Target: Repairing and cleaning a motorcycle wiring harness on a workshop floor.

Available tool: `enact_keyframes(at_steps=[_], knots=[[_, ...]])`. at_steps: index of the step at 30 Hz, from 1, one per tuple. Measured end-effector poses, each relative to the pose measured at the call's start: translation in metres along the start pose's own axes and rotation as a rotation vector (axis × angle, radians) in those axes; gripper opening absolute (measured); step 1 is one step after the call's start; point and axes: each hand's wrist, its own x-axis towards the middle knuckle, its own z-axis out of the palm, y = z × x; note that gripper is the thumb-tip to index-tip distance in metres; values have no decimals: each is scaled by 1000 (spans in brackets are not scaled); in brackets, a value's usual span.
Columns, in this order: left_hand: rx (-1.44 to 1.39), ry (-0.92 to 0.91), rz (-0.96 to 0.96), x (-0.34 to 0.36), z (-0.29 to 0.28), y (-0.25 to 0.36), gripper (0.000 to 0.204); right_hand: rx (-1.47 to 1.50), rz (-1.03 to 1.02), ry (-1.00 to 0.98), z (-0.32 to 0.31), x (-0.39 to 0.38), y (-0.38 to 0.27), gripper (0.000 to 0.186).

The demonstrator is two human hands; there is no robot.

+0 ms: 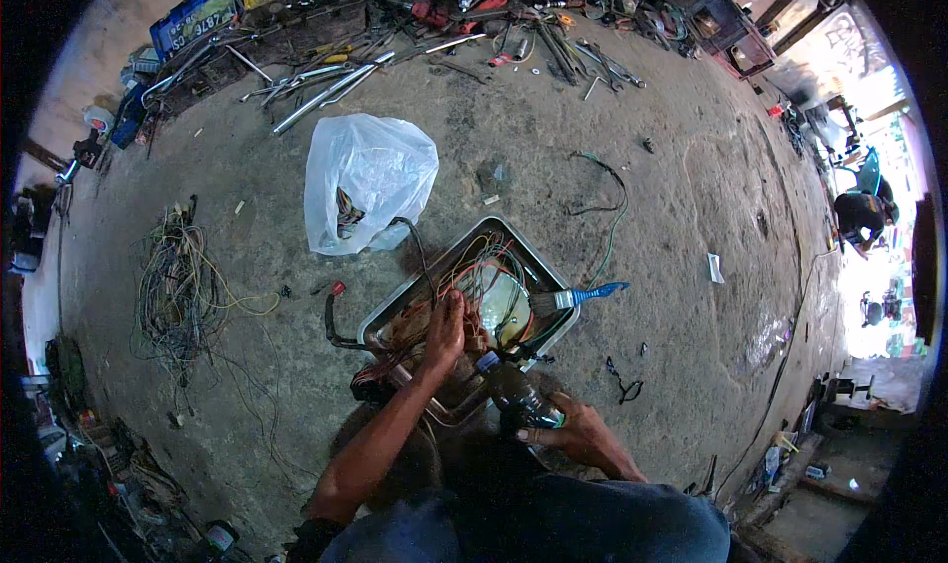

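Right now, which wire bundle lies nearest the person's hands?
The bundle in the metal tray, right by the left hand; another bundle is inside the white bag, and a third bundle lies tangled on the floor farther left.

A pale wall [117, 41] borders the stained grey floor [711, 365]; daylight [901, 291] glares at right.

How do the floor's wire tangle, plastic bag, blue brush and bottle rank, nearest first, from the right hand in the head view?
1. Bottle: in right hand.
2. Blue brush: across tray's right corner.
3. Plastic bag: beyond tray, leftward.
4. Wire tangle: far left.
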Motion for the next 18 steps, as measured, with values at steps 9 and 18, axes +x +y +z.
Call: enact_keyframes(at_steps=[9,18], knots=[[238,24,127,25,-26,-38,44,33,-165,26,1,6,4,80],[219,-137,-130,-17,0,12,30,-17,-61,50,2,7,9,78]])
